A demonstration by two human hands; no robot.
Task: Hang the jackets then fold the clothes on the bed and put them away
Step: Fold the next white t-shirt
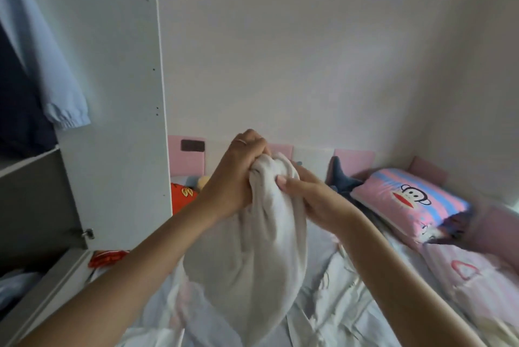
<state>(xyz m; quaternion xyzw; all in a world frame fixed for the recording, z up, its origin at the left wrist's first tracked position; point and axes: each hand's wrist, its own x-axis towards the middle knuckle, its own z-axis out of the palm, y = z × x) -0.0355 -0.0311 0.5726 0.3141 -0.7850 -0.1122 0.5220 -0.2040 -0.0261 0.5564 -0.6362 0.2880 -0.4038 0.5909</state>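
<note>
A pale beige garment (252, 256) hangs bunched in the air above the bed (351, 290). My left hand (238, 175) grips its gathered top edge in a fist. My right hand (306, 195) pinches the same top edge just to the right, thumb in front of the cloth. The garment's lower part droops down to the bedcover. A light blue jacket (36, 60) hangs in the open wardrobe (118, 94) at the left, with a dark garment (16, 110) behind it.
A pink monkey-print pillow (410, 203) lies at the right by the pink headboard (354, 161). A blue plush toy (342, 178) and red items (182, 198) sit near the headboard. An open drawer (42, 285) juts out at the lower left.
</note>
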